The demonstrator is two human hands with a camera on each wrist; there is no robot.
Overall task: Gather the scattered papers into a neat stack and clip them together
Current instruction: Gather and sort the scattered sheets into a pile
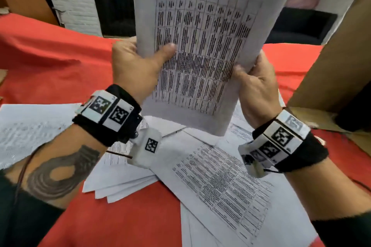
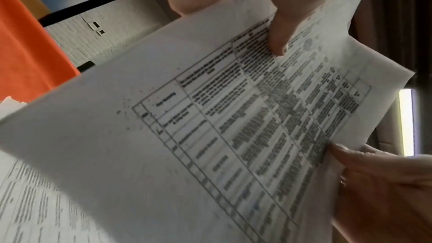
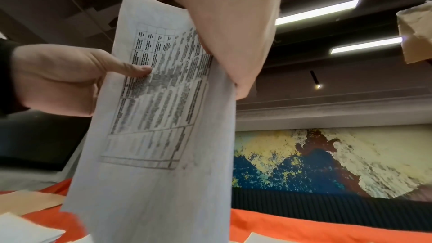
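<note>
I hold a printed sheet with a table point(image 1: 200, 46) upright above the table, one hand on each side edge. My left hand point(image 1: 138, 62) pinches its left edge, thumb on the printed face. My right hand point(image 1: 255, 82) grips its right edge lower down. The left wrist view shows the held sheet point(image 2: 187, 136) with my left hand point(image 2: 277, 30) pressing a thumb on the print. In the right wrist view the held sheet point(image 3: 151, 136) stands between my right hand point(image 3: 233, 43) and the left one. Scattered papers point(image 1: 220, 182) lie below. No clip is in sight.
A red cloth point(image 1: 50, 56) covers the table. A fanned pile of sheets point(image 1: 120, 182) lies under my left wrist, and another sheet point(image 1: 30, 126) lies at the far left. An open cardboard box point(image 1: 331, 66) stands at the right edge.
</note>
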